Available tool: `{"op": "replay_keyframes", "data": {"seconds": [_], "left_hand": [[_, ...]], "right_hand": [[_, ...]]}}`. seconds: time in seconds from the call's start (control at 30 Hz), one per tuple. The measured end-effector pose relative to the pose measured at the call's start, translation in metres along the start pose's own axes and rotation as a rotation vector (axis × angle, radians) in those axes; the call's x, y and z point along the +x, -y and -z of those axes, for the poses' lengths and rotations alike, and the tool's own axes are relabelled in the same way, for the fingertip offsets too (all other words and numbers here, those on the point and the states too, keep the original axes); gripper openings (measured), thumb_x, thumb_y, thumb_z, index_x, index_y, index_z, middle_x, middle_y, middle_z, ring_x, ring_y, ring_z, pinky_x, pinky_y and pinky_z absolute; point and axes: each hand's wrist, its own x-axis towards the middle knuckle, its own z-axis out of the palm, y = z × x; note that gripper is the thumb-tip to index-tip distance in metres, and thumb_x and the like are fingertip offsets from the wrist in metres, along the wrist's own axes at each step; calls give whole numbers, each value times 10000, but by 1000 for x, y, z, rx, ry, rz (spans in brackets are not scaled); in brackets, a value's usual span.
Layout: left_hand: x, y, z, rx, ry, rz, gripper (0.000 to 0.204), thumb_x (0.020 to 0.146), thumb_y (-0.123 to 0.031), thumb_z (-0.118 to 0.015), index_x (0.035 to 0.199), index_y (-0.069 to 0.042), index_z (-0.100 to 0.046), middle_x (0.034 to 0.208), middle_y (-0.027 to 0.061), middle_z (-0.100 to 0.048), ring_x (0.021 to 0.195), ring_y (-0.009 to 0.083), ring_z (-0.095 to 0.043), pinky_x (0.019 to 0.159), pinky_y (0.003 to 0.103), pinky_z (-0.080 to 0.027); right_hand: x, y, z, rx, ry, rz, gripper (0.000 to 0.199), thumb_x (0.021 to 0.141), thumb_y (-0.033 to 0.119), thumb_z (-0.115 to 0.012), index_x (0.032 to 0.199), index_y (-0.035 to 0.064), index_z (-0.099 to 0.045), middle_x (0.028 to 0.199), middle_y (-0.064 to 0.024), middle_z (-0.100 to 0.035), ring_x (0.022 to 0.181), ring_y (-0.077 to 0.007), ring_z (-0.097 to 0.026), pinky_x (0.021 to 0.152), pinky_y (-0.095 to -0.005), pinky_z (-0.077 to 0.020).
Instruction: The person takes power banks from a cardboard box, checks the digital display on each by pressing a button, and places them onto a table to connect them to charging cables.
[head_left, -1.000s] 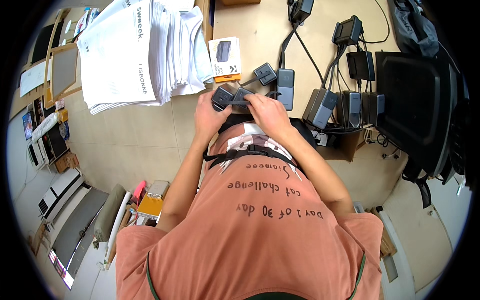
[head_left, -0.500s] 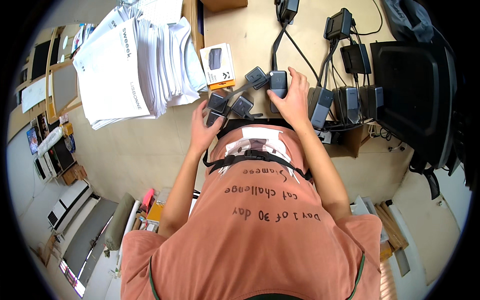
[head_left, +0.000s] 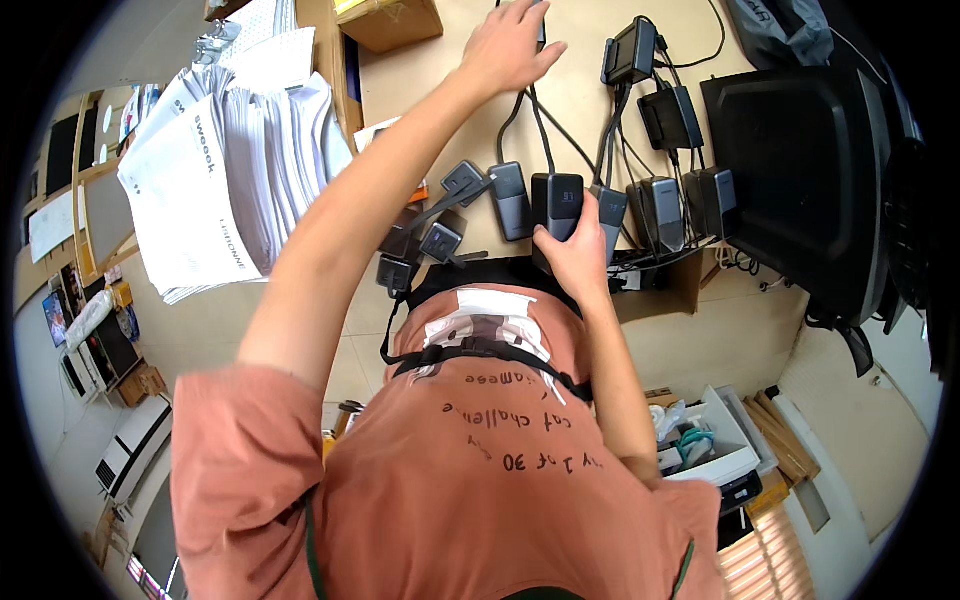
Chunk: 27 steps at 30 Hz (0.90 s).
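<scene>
Near the front edge of the beige-topped table point(head_left: 400, 85), the right hand point(head_left: 578, 250) grasps a black, rounded rectangular power bank point(head_left: 560, 195), its thumb against the left side. Toward the upper edge of view, the left hand point(head_left: 510, 52) reaches out with the thumb spread, beside a small dark device point(head_left: 542, 32); I cannot tell whether it grips it.

Black cables point(head_left: 541, 125) appear already joined to the black power bank and to the slim grey power bank point(head_left: 511, 205) just left of it. Right of these, more grey-faced blocks point(head_left: 660, 215) stand beneath cabled black screen units point(head_left: 630, 52). The dark-grey cube-shaped devices point(head_left: 441, 240) at left show no cable that I can make out, so their wiring, if any, seems undone.
</scene>
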Motion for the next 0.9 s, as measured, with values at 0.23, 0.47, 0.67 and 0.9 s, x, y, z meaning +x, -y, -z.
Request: {"op": "replay_keyframes", "data": {"seconds": [0.23, 0.47, 0.67, 0.9], "left_hand": [[40, 14, -60, 359, 170, 112, 691, 928, -295, -532, 1494, 22, -296, 1588, 189, -249, 1437, 394, -285, 1086, 482, -419], [50, 58, -87, 351, 82, -41, 660, 861, -160, -531, 1426, 115, -329, 1505, 326, -293, 1379, 481, -319, 1166, 490, -300], [60, 101, -91, 209, 113, -108, 762, 918, -350, -648, 1529, -104, -266, 1586, 275, -161, 1378, 480, -353, 1109, 471, -384], [64, 101, -80, 285, 204, -185, 998, 789, -262, -779, 1547, -65, -160, 1598, 287, -37, 1425, 466, -283, 1117, 453, -390]], "right_hand": [[-8, 3, 1, -140, 65, 58, 768, 748, 128, -729, 1377, -95, -349, 1273, -320, -522, 1171, -470, -533, 1000, -468, -446], [-97, 14, 46, 40, 344, 6, 782, 741, 138, -772, 1400, -28, -386, 1308, -260, -536, 1227, -402, -534, 1022, -392, -439], [-167, -95, 81, 478, -414, -334, 765, 773, 110, -785, 1402, -41, -376, 1255, -139, -588, 1146, -220, -571, 995, -362, -450], [-179, -312, 130, 893, -516, -921, 466, 823, 271, -713, 1163, -20, -582, 964, -112, -665, 831, -200, -659, 748, -337, -550]]}}
